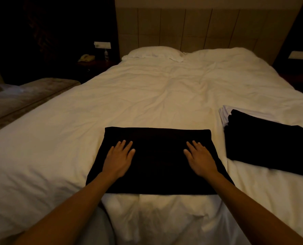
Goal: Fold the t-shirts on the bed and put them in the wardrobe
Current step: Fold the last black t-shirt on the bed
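Note:
A black t-shirt (157, 160), folded into a flat rectangle, lies on the white bed (147, 96) near its foot. My left hand (118, 159) lies flat on the shirt's left half, fingers straight. My right hand (201, 160) lies flat on its right half in the same way. To the right, a stack of folded shirts (271, 144) rests on the bed, black on top, with a white one (224, 114) showing at its far left edge.
A pillow (154, 53) lies at the headboard (191, 29). A dark nightstand at the left carries a phone (86, 58) and a bottle (106, 54). A padded bench (28, 96) runs along the bed's left side. The room's edges are dark.

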Demonstrator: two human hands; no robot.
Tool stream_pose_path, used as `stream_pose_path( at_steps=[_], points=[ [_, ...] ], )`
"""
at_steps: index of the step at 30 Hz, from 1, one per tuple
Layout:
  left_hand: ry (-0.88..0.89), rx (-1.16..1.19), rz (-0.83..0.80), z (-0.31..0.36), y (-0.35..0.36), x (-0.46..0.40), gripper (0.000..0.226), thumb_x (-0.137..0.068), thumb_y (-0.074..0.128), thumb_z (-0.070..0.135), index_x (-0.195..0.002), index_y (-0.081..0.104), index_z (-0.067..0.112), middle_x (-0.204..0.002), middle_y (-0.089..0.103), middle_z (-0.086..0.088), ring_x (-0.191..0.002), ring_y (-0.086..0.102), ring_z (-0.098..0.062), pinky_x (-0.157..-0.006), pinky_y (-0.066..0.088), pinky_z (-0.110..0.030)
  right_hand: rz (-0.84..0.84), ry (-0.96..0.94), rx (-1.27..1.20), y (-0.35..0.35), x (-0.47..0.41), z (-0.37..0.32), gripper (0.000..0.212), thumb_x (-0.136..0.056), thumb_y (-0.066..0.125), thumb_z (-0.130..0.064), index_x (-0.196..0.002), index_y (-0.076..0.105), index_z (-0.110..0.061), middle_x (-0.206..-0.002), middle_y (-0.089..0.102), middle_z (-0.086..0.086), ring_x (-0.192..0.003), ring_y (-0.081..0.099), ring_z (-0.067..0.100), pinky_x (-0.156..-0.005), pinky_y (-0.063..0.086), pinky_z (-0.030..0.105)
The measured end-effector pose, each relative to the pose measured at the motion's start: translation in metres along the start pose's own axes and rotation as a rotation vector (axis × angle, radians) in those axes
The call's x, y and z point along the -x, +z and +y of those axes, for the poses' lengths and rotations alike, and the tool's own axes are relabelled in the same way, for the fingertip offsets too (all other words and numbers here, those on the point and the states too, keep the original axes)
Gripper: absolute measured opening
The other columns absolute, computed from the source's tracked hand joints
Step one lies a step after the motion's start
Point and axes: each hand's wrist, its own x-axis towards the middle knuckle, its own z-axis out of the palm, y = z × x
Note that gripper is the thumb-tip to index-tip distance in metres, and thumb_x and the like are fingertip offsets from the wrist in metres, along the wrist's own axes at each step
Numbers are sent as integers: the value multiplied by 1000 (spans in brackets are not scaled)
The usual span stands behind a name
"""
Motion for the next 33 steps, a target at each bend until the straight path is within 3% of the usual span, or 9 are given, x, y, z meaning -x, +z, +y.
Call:
stream_pose_path(
  at_steps=[4,8,13,17,21,28,33],
  points=[
    [-47,-81,161,2,-9,-14,66,-101,18,55,-149,39,15,-154,36,-14,-140,34,-33,-112,30,-45,95,46,-21,-2,-10,-1,56,-105,29,-43,-151,33,-11,-158,30,14,-148,21,28,-120,13,37],
    [72,-14,183,7,-19,-53,55,-104,32,44,-149,40,12,-151,40,-13,-139,35,-29,-115,27,-40,139,15,-106,-10,-42,-15,57,-104,35,-41,-151,33,-9,-157,32,12,-147,23,27,-121,18,38],
    [125,105,71,4,-22,-100,53,-105,31,45,-147,41,14,-147,46,-12,-137,39,-27,-113,30,-39,76,-10,-102,-7,-87,-13,61,-102,38,-47,-152,32,-13,-156,34,10,-147,24,26,-119,24,40],
    [107,84,37,-6,-14,-127,49,-103,29,47,-119,60,13,-112,60,-11,-106,54,-28,-92,42,-39,84,13,-81,-2,-109,-3,55,-101,41,-48,-143,46,-13,-140,52,13,-130,46,30,-107,38,40],
    [118,-7,103,-18,-1,-134,48,-102,28,51,-99,60,14,-95,56,-6,-93,51,-26,-85,40,-40,173,-20,18,9,-111,7,47,-99,45,-49,-121,62,-12,-115,60,12,-108,53,29,-91,43,38],
    [131,-125,98,-27,7,-133,75,-82,2,72,-92,51,16,-87,51,-1,-85,46,-23,-83,30,-38,191,-56,192,15,-114,8,45,-97,44,-52,-108,59,-11,-105,60,9,-98,52,27,-83,37,38],
    [148,-169,160,-20,-7,-128,65,-88,14,74,-85,45,17,-83,47,1,-82,42,-21,-83,30,-38,247,-106,174,2,-110,4,39,-98,48,-49,-102,58,-11,-99,59,8,-92,52,27,-77,32,36]
  ],
)
